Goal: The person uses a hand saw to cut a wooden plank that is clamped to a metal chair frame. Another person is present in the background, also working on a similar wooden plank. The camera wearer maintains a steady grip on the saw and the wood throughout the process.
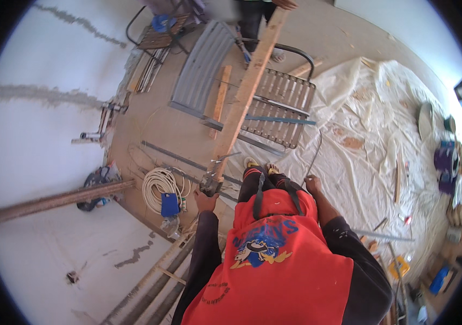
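A long wooden plank (246, 95) stretches from near my left side up to the far edge. My left hand (206, 202) is closed at its near end, against a dark piece (210, 184) whose kind I cannot make out. Out to the right, my right hand (313, 185) is closed on a thin dark rod (316, 151) that points away from me. At the plank's far end another person's hand (285, 4) rests on the wood. Beneath the plank lies a slatted metal frame (282, 89), with a grey corrugated panel (201, 67) to its left.
Coiled white hose (155, 187) and a blue pouch (170, 205) lie left of me. A thick brown pole (60, 201) crosses the left side. Crumpled plastic sheeting (371, 179) spreads over the floor at right, with buckets (446, 158) along its edge. Metal bars (179, 157) lie ahead.
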`<state>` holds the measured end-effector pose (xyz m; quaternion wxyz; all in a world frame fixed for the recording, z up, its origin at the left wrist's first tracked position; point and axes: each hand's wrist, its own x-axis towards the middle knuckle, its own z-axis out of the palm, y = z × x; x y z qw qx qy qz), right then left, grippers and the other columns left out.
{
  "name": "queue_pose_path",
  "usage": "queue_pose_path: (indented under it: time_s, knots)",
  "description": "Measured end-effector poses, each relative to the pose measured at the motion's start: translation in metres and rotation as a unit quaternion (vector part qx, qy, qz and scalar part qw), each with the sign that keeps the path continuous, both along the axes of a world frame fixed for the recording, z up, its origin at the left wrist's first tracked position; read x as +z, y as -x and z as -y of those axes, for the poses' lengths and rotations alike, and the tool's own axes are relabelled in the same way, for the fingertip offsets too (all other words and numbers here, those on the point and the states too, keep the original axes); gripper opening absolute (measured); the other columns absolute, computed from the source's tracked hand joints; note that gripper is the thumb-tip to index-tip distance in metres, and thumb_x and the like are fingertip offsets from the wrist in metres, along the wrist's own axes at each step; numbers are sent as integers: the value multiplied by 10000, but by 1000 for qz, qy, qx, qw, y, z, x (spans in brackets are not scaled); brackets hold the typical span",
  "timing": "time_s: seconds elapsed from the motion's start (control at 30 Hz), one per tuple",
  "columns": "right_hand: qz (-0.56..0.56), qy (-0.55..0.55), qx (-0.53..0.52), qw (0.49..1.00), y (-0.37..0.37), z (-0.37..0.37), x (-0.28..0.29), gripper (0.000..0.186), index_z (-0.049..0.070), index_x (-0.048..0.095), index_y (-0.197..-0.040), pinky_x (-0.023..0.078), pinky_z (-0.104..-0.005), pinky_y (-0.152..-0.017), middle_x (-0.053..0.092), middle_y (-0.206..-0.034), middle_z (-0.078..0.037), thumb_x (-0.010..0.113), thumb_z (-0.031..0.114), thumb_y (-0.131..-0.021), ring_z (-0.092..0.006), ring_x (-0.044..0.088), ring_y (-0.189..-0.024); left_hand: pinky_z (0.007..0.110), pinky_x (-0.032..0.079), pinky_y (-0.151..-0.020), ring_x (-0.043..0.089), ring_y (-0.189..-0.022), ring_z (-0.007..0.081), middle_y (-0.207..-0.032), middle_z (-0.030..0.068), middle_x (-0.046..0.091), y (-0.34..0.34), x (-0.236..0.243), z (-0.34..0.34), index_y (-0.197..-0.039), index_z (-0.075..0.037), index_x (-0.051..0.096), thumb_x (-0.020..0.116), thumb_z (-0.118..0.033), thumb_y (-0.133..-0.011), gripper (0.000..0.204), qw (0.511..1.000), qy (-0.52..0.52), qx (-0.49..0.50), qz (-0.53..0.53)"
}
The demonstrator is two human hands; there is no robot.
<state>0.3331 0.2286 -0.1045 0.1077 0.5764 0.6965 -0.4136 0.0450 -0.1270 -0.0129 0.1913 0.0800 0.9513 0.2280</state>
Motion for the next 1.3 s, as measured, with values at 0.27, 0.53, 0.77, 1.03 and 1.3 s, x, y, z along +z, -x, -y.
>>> queue_pose_path:
  time_s: [0.27, 0.53, 0.77, 1.03, 1.3]
  knots:
    - [-10, -5, 31, 999, 5, -9, 6, 363, 56, 661, -986, 441, -393, -874, 624, -1018, -220, 629, 323, -743, -346, 578, -997, 436, 341, -990, 356, -1191, 423, -1280, 288, 332, -2, 13, -11, -1309, -13, 280, 802, -261, -542, 961, 999, -3, 34, -1]
    - [-3, -6, 24, 1000, 18, -13, 11, 337, 75, 664, -970, 447, -389, -852, 639, -1001, -189, 639, 309, -729, -315, 591, -981, 439, 381, -954, 391, -1160, 413, -1243, 260, 356, -8, 10, -13, -1308, -40, 274, 789, -230, -552, 934, 998, 7, 56, -23]
    - [3, -16, 61, 998, 13, -13, 1, 341, 70, 664, -967, 450, -396, -849, 641, -986, -191, 622, 329, -749, -321, 591, -976, 437, 380, -960, 396, -1160, 412, -1249, 250, 365, -7, 16, -13, -1302, -59, 284, 783, -214, -555, 912, 999, -16, 41, -21]
    - [-11, -4, 57, 998, 13, -13, 10, 343, 68, 662, -984, 448, -390, -858, 633, -1016, -187, 601, 317, -757, -327, 582, -993, 437, 360, -981, 388, -1168, 418, -1253, 273, 368, -6, 10, -14, -1300, -67, 292, 784, -200, -534, 920, 998, -8, 64, -22]
    - [9, -16, 85, 996, 14, -18, 18, 362, 87, 664, -978, 447, -389, -862, 636, -1001, -199, 627, 342, -723, -317, 591, -984, 442, 337, -1003, 352, -1198, 418, -1278, 264, 342, -6, 3, -8, -1317, -64, 277, 774, -198, -551, 922, 998, -29, 48, -10]
